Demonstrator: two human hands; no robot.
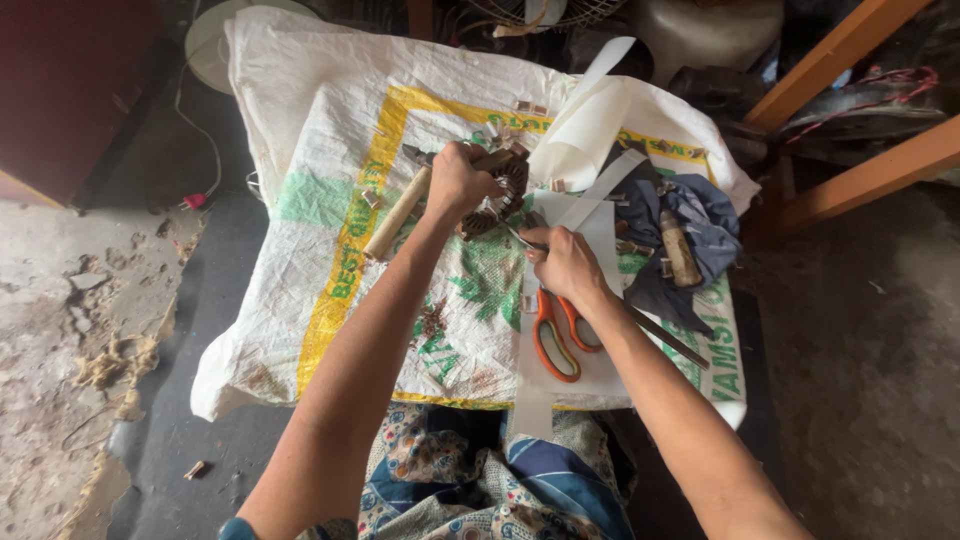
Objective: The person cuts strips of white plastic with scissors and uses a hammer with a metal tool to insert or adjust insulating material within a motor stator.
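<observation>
My left hand [455,180] is clamped on the round wound stator [497,196] over the white sack [320,130], my right hand [566,262] pinches a thin tool [522,237] into it; I judge slot work half-done.

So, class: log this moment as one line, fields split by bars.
left hand: grips stator | right hand: pokes thin tool into stator | scissors: on sack | hammer: idle
</observation>
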